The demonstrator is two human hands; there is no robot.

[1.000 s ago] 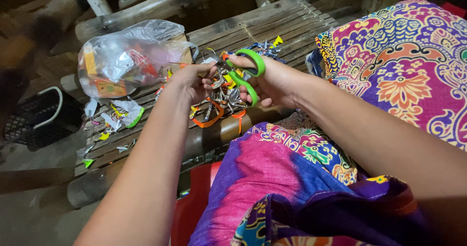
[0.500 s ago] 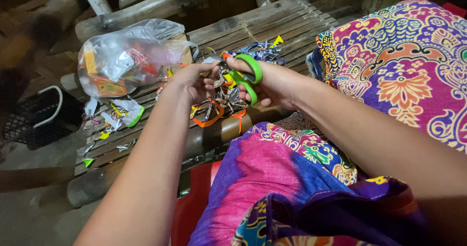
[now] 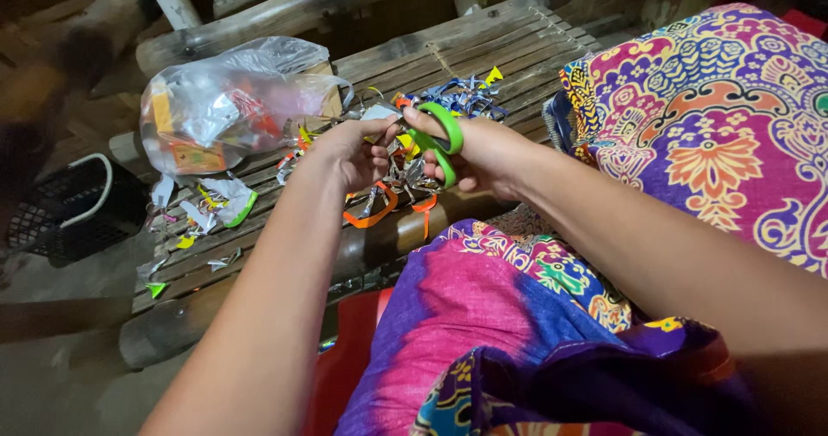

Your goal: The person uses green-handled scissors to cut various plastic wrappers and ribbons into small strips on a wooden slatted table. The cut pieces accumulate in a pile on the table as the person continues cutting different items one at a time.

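Hands meet over the slatted bamboo bench [image 3: 517, 35]: right hand [image 3: 483, 156] closed through green-handled scissors [image 3: 438, 140], left hand [image 3: 349, 151] pinching a shiny foil strip [image 3: 379, 112] at the blades; mid-snip, likely needing the strip fed further in.

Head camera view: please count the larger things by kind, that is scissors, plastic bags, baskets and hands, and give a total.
Green-handled scissors, in the right hand: 1
Clear plastic bag of wrappers on the slatted bench: 1
Black basket at the left edge: 1
Hands, left hand and right hand: 2
Total: 5
The cut scraps are too many and too small to count.
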